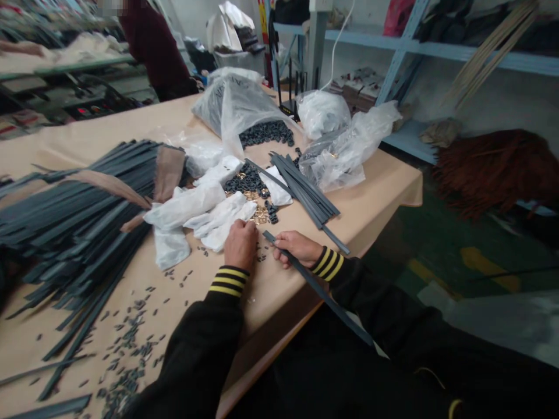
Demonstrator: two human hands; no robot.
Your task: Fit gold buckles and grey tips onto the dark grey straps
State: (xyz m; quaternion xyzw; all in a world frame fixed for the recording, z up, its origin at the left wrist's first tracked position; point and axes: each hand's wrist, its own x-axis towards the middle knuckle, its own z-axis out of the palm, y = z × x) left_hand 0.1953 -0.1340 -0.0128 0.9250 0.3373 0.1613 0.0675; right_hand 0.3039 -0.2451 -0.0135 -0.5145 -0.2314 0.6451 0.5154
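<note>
My right hand [300,248] grips a long dark grey strap [321,290] near its upper end, pinched between thumb and fingers. The strap's tail slants down over the table edge toward my lap. To its left, my left hand [241,243] is closed with its fingers pointing at the tabletop; whatever is in them is hidden. Just beyond both hands lie gold metal buckles [261,213] and a heap of small dark grey loops [248,179]. White gloves or soft white wrappings [222,218] sit beside my left hand.
A big bundle of dark straps [87,227] covers the left of the table [388,180]. A smaller strap pile [301,189] lies right of centre. Small dark offcuts [131,343] are scattered at front left. Plastic bags [244,105] stand behind. Another person [152,49] is at the back left.
</note>
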